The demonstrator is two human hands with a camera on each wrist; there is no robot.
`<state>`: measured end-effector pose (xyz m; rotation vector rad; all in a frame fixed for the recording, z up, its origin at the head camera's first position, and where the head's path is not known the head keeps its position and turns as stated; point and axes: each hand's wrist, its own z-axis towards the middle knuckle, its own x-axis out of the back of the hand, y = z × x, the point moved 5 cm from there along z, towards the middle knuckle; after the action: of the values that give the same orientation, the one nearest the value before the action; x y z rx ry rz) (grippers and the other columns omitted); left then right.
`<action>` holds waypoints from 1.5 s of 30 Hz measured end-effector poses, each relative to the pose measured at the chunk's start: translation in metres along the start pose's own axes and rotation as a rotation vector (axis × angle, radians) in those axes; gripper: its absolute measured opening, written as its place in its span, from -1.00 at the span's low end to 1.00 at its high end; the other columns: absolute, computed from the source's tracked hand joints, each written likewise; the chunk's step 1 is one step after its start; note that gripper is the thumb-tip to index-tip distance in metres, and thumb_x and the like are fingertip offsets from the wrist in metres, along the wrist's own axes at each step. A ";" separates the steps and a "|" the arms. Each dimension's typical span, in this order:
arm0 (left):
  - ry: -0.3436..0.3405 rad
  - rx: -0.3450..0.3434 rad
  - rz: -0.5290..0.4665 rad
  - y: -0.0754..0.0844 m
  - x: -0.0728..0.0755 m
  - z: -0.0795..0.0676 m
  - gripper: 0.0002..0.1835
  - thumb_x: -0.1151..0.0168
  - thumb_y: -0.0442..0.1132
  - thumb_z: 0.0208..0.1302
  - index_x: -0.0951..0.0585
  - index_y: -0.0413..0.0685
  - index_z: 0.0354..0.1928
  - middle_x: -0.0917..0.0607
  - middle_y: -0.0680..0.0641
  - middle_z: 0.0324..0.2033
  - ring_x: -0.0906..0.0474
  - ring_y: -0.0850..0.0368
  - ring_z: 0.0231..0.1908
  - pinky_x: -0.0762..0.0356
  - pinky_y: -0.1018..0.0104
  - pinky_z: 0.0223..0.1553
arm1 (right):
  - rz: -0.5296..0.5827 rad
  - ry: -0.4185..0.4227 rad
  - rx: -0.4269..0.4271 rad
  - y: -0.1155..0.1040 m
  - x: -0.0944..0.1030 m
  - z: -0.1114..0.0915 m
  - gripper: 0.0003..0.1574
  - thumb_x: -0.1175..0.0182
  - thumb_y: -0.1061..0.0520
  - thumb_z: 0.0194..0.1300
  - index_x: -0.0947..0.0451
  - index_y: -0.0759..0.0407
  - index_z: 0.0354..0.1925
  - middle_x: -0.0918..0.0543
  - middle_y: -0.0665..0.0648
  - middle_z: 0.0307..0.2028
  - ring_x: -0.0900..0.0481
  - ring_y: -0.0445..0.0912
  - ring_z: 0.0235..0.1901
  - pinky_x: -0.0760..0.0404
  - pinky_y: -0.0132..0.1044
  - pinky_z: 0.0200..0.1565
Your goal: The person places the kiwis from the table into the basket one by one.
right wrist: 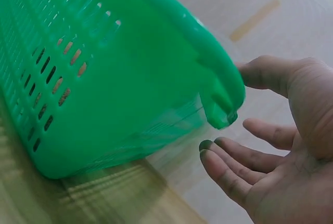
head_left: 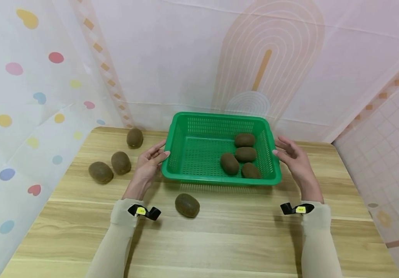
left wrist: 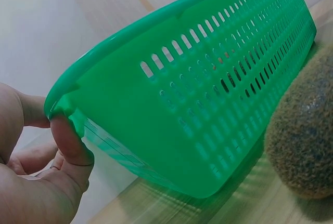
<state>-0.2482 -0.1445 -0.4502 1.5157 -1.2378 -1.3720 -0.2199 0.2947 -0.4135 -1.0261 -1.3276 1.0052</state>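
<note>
A green plastic basket [head_left: 202, 180] with slotted walls stands at the back of the wooden table. Several brown kiwis [head_left: 246, 155] lie in its right half. At the basket's left end, my left hand [head_left: 148, 163] pinches the rim, thumb above and fingers below. My right hand [head_left: 296, 162] is at the opposite end. Its thumb touches the rim, while its other fingers [right wrist: 229, 174] are spread loosely below, apart from the basket in the right wrist view. One kiwi [head_left: 187, 205] lies on the table in front of the basket, seen close up in the left wrist view.
Left of my left hand, three kiwis lie on the table: one near the back edge [head_left: 134, 138], one in the middle [head_left: 121, 163], one farthest left [head_left: 101, 172]. Patterned cloth walls [head_left: 171, 69] enclose the table [head_left: 241, 243] at the back and sides.
</note>
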 end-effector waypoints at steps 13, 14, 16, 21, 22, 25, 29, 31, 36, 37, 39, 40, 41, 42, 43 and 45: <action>0.002 0.005 -0.017 -0.001 0.001 0.001 -0.36 -0.34 -0.25 0.16 -0.39 -0.01 0.31 -0.53 0.06 -0.31 -0.54 0.30 -0.37 -0.62 0.45 -0.37 | 0.143 -0.029 -0.065 0.012 0.003 -0.001 -0.25 -0.27 0.05 0.23 -0.29 0.23 0.32 -0.51 0.09 0.01 -0.55 -0.22 -0.08 -0.60 -0.44 -0.13; 0.002 0.007 -0.015 -0.001 0.002 0.001 -0.35 -0.34 -0.24 0.16 -0.38 -0.01 0.32 -0.53 0.06 -0.31 -0.54 0.30 -0.37 -0.62 0.45 -0.36 | 0.145 -0.036 -0.063 0.011 0.002 -0.002 -0.26 -0.27 0.06 0.23 -0.30 0.25 0.31 -0.52 0.09 -0.02 -0.55 -0.21 -0.09 -0.61 -0.42 -0.14; 0.004 0.008 -0.015 -0.001 0.003 0.000 -0.35 -0.34 -0.24 0.16 -0.39 0.00 0.31 -0.52 0.06 -0.31 -0.54 0.30 -0.38 -0.62 0.44 -0.36 | 0.149 -0.046 -0.065 0.011 0.001 -0.002 -0.28 -0.27 0.09 0.23 -0.32 0.26 0.30 -0.54 0.10 -0.04 -0.56 -0.20 -0.10 -0.62 -0.38 -0.14; -0.038 0.018 -0.028 -0.003 0.001 0.001 -0.34 -0.33 -0.23 0.17 -0.36 0.00 0.33 -0.54 0.04 -0.29 -0.56 0.27 -0.36 -0.63 0.42 -0.32 | 0.106 -0.027 -0.096 0.012 0.003 -0.005 -0.32 -0.27 0.09 0.23 -0.36 0.17 0.28 -0.55 0.13 -0.03 -0.58 -0.18 -0.10 -0.63 -0.35 -0.13; -0.052 0.021 -0.030 -0.003 0.000 0.001 -0.33 -0.33 -0.23 0.17 -0.35 0.00 0.34 -0.55 0.04 -0.29 -0.57 0.26 -0.35 -0.63 0.41 -0.31 | 0.100 -0.018 -0.105 0.013 0.003 -0.005 -0.33 -0.27 0.08 0.23 -0.37 0.15 0.28 -0.55 0.13 -0.02 -0.58 -0.18 -0.10 -0.63 -0.36 -0.13; -0.071 0.026 -0.016 -0.004 0.000 0.002 -0.34 -0.31 -0.20 0.19 -0.34 0.03 0.35 -0.58 0.03 -0.29 -0.60 0.24 -0.34 -0.63 0.39 -0.28 | 0.093 -0.017 -0.115 0.013 0.003 -0.006 -0.33 -0.27 0.07 0.24 -0.37 0.14 0.28 -0.52 0.15 -0.01 -0.56 -0.18 -0.09 -0.62 -0.37 -0.12; -0.052 0.020 0.069 -0.004 0.004 0.000 -0.37 -0.27 -0.12 0.22 -0.35 0.04 0.33 -0.59 0.01 -0.21 -0.60 0.23 -0.27 -0.63 0.37 -0.24 | 0.115 -0.029 -0.114 0.013 0.001 -0.004 -0.31 -0.28 0.09 0.23 -0.35 0.17 0.29 -0.51 0.13 -0.03 -0.56 -0.18 -0.10 -0.62 -0.36 -0.11; -0.045 0.026 0.134 -0.006 0.006 -0.001 -0.37 -0.25 -0.05 0.24 -0.35 0.02 0.33 -0.59 0.00 -0.13 -0.60 0.23 -0.21 -0.63 0.38 -0.21 | 0.126 -0.027 -0.117 0.013 0.001 -0.003 -0.30 -0.29 0.10 0.21 -0.35 0.17 0.29 -0.52 0.12 -0.05 -0.57 -0.17 -0.11 -0.63 -0.36 -0.12; -0.023 0.057 0.241 -0.011 0.011 -0.002 -0.33 -0.22 0.11 0.21 -0.37 -0.02 0.31 -0.56 -0.02 -0.04 -0.56 0.22 -0.13 -0.62 0.38 -0.19 | 0.156 -0.032 -0.132 0.014 0.000 -0.002 -0.26 -0.31 0.13 0.19 -0.32 0.20 0.31 -0.51 0.12 -0.06 -0.57 -0.18 -0.14 -0.63 -0.39 -0.14; -0.020 0.062 0.249 -0.011 0.011 -0.002 -0.31 -0.21 0.14 0.21 -0.37 -0.02 0.31 -0.56 -0.02 -0.04 -0.56 0.22 -0.13 -0.62 0.38 -0.20 | 0.164 -0.033 -0.137 0.014 -0.001 -0.002 -0.25 -0.31 0.13 0.19 -0.31 0.20 0.31 -0.49 0.12 -0.06 -0.57 -0.18 -0.15 -0.63 -0.39 -0.14; -0.013 0.063 0.265 -0.012 0.012 -0.003 -0.31 -0.19 0.17 0.20 -0.38 -0.01 0.30 -0.55 -0.02 -0.03 -0.56 0.22 -0.14 -0.62 0.38 -0.22 | 0.181 -0.039 -0.147 0.015 -0.001 -0.002 -0.23 -0.31 0.13 0.19 -0.29 0.22 0.32 -0.47 0.13 -0.05 -0.56 -0.19 -0.16 -0.63 -0.41 -0.15; -0.012 0.059 0.273 -0.012 0.012 -0.003 -0.30 -0.17 0.19 0.20 -0.38 -0.02 0.30 -0.54 -0.02 -0.02 -0.56 0.22 -0.14 -0.62 0.37 -0.22 | 0.189 -0.036 -0.154 0.015 -0.001 -0.002 -0.22 -0.31 0.14 0.18 -0.29 0.22 0.32 -0.46 0.13 -0.06 -0.55 -0.19 -0.16 -0.63 -0.42 -0.16; -0.010 0.055 0.283 -0.012 0.012 -0.003 -0.30 -0.16 0.21 0.21 -0.38 -0.01 0.30 -0.53 -0.02 -0.01 -0.55 0.21 -0.13 -0.62 0.37 -0.22 | 0.198 -0.033 -0.161 0.015 -0.001 -0.001 -0.22 -0.32 0.14 0.18 -0.29 0.22 0.32 -0.46 0.12 -0.06 -0.54 -0.19 -0.17 -0.63 -0.42 -0.17; -0.007 0.050 0.293 -0.012 0.012 -0.004 -0.29 -0.14 0.22 0.21 -0.37 0.00 0.30 -0.52 -0.02 0.01 -0.55 0.21 -0.12 -0.62 0.38 -0.21 | 0.203 -0.032 -0.167 0.014 -0.001 -0.001 -0.21 -0.32 0.14 0.17 -0.29 0.21 0.32 -0.46 0.12 -0.06 -0.54 -0.20 -0.17 -0.62 -0.42 -0.17; -0.006 0.045 0.301 -0.012 0.012 -0.004 -0.28 -0.12 0.24 0.21 -0.37 0.00 0.31 -0.51 -0.02 0.03 -0.54 0.21 -0.10 -0.62 0.37 -0.20 | 0.204 -0.030 -0.171 0.015 -0.001 -0.001 -0.21 -0.32 0.14 0.17 -0.29 0.21 0.32 -0.46 0.11 -0.06 -0.54 -0.20 -0.17 -0.62 -0.43 -0.17; -0.006 0.033 0.312 -0.012 0.011 -0.005 -0.27 -0.09 0.27 0.21 -0.37 0.00 0.31 -0.49 -0.04 0.07 -0.53 0.19 -0.06 -0.62 0.36 -0.16 | 0.206 -0.026 -0.177 0.015 -0.001 -0.001 -0.21 -0.33 0.14 0.17 -0.29 0.20 0.32 -0.46 0.10 -0.06 -0.54 -0.20 -0.16 -0.62 -0.43 -0.17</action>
<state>-0.2419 -0.1525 -0.4641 1.2750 -1.4380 -1.1561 -0.2184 0.2980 -0.4279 -1.3094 -1.3705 1.0703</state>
